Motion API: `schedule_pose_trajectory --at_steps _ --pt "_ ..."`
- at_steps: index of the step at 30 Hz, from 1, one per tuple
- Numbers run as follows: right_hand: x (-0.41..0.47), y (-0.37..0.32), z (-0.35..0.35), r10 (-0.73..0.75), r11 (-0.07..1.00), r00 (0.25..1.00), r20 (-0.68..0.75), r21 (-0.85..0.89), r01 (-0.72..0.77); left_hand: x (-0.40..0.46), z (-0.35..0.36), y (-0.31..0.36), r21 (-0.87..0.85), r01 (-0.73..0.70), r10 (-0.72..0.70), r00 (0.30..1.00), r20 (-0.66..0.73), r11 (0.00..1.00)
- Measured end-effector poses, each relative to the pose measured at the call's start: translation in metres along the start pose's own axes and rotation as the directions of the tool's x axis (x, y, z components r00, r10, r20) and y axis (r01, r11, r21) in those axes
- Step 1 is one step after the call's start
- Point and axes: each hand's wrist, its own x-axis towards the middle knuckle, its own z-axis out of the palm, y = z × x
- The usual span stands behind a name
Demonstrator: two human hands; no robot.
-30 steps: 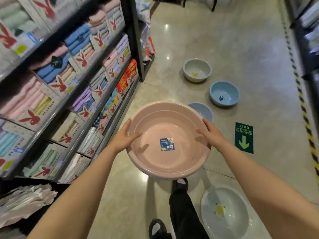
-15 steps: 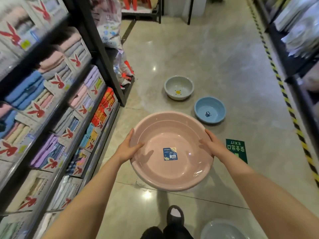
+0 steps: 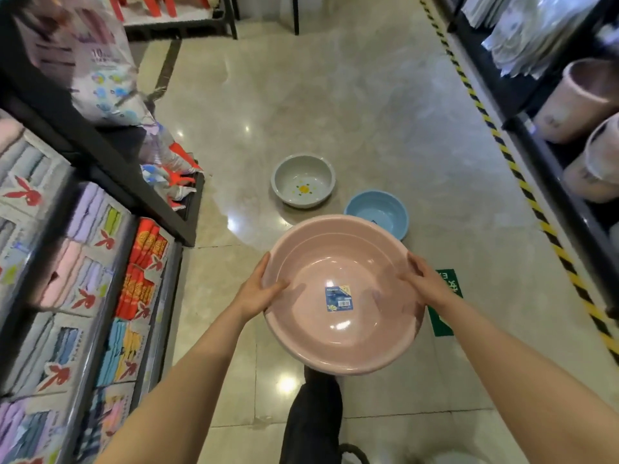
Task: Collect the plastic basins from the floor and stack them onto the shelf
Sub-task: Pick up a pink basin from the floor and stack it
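I hold a large pink basin in front of me above the floor, a blue label stuck inside it. My left hand grips its left rim and my right hand grips its right rim. Beyond it on the floor sit a grey basin with a yellow flower print and a blue basin, partly hidden behind the pink rim. The pale edge of another basin shows at the bottom of the frame.
A black shelf of packed towels runs along the left. On the right, a dark shelf holds pink buckets behind a yellow-black floor stripe. A green exit sticker lies on the tiles. My dark trouser leg is below the basin.
The view has tilted up and swung right along the aisle, bringing the right shelf with buckets into sight. The pink basin stays held in both hands; the floor basins now appear farther ahead.
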Motion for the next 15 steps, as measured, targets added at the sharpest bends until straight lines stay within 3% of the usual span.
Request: schedule_pose_trajectory --at_steps 6,15 --pt "0.070 0.024 0.004 0.126 0.985 0.989 -0.084 0.128 -0.115 0.105 0.007 0.012 0.073 0.007 -0.018 0.988 0.155 0.997" --pt "0.193 0.092 0.020 0.203 0.969 0.971 -0.123 0.166 -0.182 0.248 0.074 -0.043 0.169 0.012 -0.048 0.976 0.212 0.985"
